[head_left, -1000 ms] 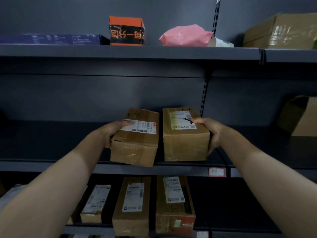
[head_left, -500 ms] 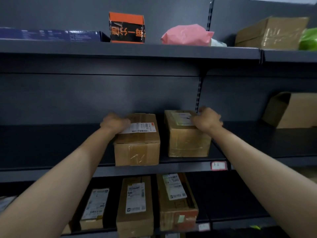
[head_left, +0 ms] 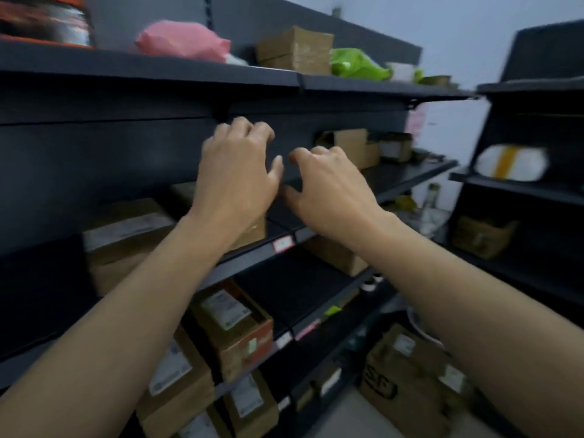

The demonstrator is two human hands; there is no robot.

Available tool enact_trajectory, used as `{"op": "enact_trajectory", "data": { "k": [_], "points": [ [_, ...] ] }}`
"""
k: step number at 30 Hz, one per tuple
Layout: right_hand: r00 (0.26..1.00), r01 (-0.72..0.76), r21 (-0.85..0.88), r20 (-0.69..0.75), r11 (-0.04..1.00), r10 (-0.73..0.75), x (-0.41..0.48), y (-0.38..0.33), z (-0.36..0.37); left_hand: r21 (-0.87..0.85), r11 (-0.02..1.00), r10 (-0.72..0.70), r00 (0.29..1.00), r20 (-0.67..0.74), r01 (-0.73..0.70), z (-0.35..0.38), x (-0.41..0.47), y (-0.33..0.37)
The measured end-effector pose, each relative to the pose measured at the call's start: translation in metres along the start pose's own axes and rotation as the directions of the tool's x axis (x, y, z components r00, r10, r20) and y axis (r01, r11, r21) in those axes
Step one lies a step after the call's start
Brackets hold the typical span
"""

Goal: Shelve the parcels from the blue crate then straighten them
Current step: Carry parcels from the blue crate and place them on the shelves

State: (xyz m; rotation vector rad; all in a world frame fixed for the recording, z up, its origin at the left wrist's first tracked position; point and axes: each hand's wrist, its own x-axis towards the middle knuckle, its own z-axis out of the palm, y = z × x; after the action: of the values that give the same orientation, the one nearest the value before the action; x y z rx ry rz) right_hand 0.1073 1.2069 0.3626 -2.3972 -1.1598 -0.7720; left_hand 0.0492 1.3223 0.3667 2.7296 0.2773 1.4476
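Head view, blurred: left hand and right hand hang before the middle shelf, each grip released, fingers loosely curled on nothing. Two rectangular, taped cardboard parcels with white labels sit on that shelf, the right one half hidden by the left wrist. No blue crate visible. Risk, as judged: both boxes stand near the front lip, and a passing forearm could drag one off.

dim, bluish light | heavy motion blur | wide-angle bending at edges
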Motion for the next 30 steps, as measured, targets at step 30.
{"op": "enact_trajectory", "data": {
  "k": [30],
  "points": [
    [0.092, -0.784, -0.442, -0.777, -0.436, 0.623, -0.637, 0.240, -0.487, -0.801, -0.113, 0.749, 0.480, -0.458, -0.588, -0.100, -0.244, 0.832]
  ]
}}
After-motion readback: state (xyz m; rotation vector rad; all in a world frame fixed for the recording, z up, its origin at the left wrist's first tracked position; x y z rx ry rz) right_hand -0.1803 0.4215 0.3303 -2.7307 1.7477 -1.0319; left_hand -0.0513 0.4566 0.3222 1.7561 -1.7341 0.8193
